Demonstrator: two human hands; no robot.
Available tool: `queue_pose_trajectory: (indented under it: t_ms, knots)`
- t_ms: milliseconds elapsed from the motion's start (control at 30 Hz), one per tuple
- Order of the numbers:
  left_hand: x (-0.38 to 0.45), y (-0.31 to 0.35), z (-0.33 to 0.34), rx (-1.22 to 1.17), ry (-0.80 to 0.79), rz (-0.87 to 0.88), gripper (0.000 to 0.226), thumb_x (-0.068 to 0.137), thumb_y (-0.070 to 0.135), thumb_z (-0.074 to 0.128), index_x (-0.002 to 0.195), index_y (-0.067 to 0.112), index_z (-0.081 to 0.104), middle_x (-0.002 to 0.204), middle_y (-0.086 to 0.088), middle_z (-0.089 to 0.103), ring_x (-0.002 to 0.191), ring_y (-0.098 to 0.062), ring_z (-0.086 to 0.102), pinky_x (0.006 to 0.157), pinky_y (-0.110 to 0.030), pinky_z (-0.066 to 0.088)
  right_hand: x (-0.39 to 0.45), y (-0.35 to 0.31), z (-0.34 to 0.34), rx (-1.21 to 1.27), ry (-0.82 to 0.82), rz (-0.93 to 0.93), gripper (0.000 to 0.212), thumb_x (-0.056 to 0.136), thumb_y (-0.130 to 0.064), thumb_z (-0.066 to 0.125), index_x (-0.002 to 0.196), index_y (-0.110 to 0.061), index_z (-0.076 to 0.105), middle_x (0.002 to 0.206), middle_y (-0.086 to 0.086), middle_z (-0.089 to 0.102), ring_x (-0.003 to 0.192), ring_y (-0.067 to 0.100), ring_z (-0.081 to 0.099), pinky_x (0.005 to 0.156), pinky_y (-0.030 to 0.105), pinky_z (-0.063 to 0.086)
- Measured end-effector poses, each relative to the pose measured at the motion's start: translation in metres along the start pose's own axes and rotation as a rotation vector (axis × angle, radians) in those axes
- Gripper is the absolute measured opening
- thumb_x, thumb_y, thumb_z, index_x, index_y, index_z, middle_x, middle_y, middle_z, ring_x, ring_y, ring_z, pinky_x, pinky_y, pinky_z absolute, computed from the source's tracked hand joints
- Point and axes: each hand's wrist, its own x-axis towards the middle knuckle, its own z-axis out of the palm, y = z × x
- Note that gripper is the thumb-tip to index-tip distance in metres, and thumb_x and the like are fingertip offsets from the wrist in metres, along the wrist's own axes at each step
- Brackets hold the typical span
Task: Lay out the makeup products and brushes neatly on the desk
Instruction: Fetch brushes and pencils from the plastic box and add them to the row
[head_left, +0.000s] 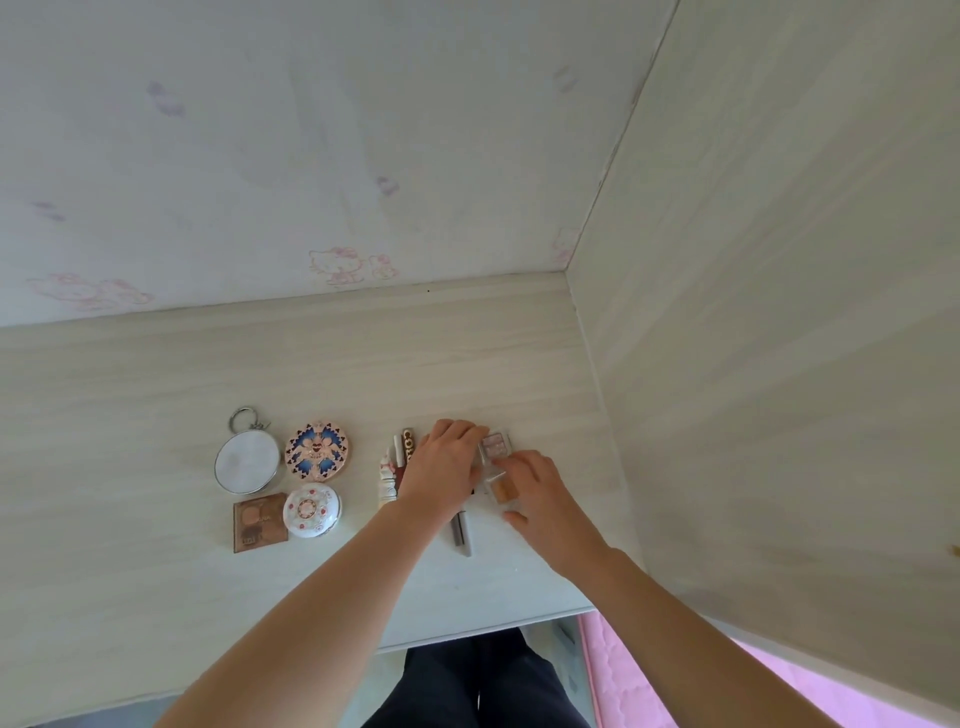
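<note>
both hands are down on the pale desk (156, 374) over a little cluster of clear cases (496, 467), left hand (441, 467) with fingers curled onto the top one, right hand (540, 499) pinching the lower one I think, it's blurry. Stick products (400, 467) lie just left, four compacts (283, 483) grouped well apart further left
</note>
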Motion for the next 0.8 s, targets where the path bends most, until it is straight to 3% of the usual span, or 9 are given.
queue_pose_trajectory:
  t_ms: [200,367,533,600,700,800]
  knots:
    - [-0.007,0.002,-0.013,0.025,-0.008,0.029,0.047,0.084,0.009,0.061,0.131,0.012,0.055,0.130,-0.003,0.056,0.125,-0.026,0.045,0.103,-0.035,0.039,-0.016,0.004,-0.016,-0.036,0.039,0.075,0.048,0.092,-0.017,0.057,0.137,-0.017,0.039,0.137,-0.001,0.038,0.129,0.012,0.032,0.098,0.012,0.027]
    - [-0.018,0.006,-0.021,0.108,0.055,0.112,0.051,0.062,0.008,0.081,0.111,0.010,0.068,0.108,-0.003,0.067,0.104,-0.028,0.063,0.081,-0.036,0.057,-0.035,0.003,-0.017,-0.077,0.077,0.177,0.043,0.098,-0.022,0.044,0.140,-0.012,0.036,0.144,0.002,0.033,0.134,0.015,0.029,0.106,0.016,0.024]
    - [-0.032,0.016,-0.020,0.187,0.078,0.203,0.053,0.070,0.012,0.075,0.122,0.011,0.062,0.119,-0.003,0.064,0.116,-0.029,0.058,0.093,-0.040,0.050,-0.047,-0.004,-0.010,-0.116,0.103,0.303,0.048,0.101,-0.028,0.036,0.145,-0.012,0.027,0.153,0.002,0.021,0.143,0.016,0.016,0.115,0.024,0.021]
    - [-0.037,0.020,-0.020,0.234,0.090,0.244,0.057,0.070,0.013,0.075,0.124,0.009,0.060,0.120,-0.005,0.064,0.117,-0.030,0.058,0.093,-0.041,0.050,-0.052,-0.010,-0.003,-0.166,0.139,0.344,0.048,0.100,-0.028,0.040,0.144,-0.009,0.031,0.151,0.006,0.027,0.142,0.022,0.022,0.115,0.029,0.026]
    - [-0.047,0.021,-0.020,0.284,0.068,0.312,0.058,0.075,0.017,0.072,0.130,0.008,0.056,0.131,-0.008,0.059,0.125,-0.032,0.051,0.102,-0.044,0.044,-0.064,-0.021,0.010,-0.219,0.206,0.397,0.052,0.081,-0.023,0.071,0.125,-0.002,0.056,0.129,0.015,0.057,0.123,0.035,0.053,0.097,0.041,0.050]
    - [-0.059,0.021,-0.020,0.286,0.033,0.423,0.056,0.080,0.021,0.068,0.132,0.011,0.053,0.141,-0.008,0.050,0.135,-0.029,0.041,0.109,-0.044,0.036,-0.078,-0.038,0.022,-0.243,0.300,0.457,0.058,0.068,-0.022,0.081,0.119,-0.001,0.061,0.118,0.015,0.064,0.113,0.037,0.060,0.089,0.044,0.054]
